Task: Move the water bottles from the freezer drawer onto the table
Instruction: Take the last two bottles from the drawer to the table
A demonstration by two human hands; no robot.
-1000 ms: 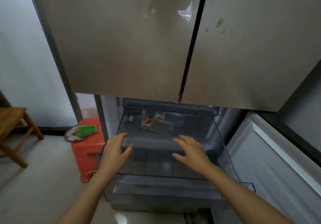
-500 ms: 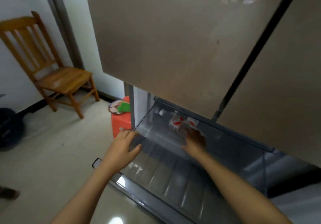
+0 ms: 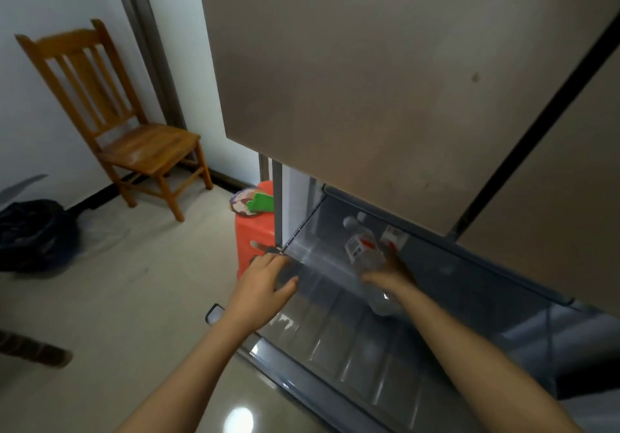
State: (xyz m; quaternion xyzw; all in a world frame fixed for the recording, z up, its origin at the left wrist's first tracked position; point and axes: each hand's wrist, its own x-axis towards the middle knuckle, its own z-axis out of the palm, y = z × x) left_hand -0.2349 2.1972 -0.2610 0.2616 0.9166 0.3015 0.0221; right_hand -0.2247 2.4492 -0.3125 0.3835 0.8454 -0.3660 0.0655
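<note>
The clear freezer drawer (image 3: 339, 342) stands pulled out below the fridge doors. A clear water bottle (image 3: 364, 254) with a red and white label lies in it, white cap pointing away from me. My right hand (image 3: 391, 273) is wrapped around the middle of this bottle. A second bottle (image 3: 394, 236) with the same label lies just behind, partly hidden under the fridge door. My left hand (image 3: 263, 281) rests flat on the drawer's left front corner, fingers spread, holding nothing.
A red plastic stool (image 3: 255, 234) with a green item on it stands left of the fridge. A wooden chair (image 3: 124, 120) is by the wall. A dark bag (image 3: 33, 231) lies on the floor at the left. The fridge doors (image 3: 369, 80) overhang the drawer.
My right hand has reached deeper into the drawer and closed around the front bottle. The view has swung left. My left hand stays on the drawer's corner.
</note>
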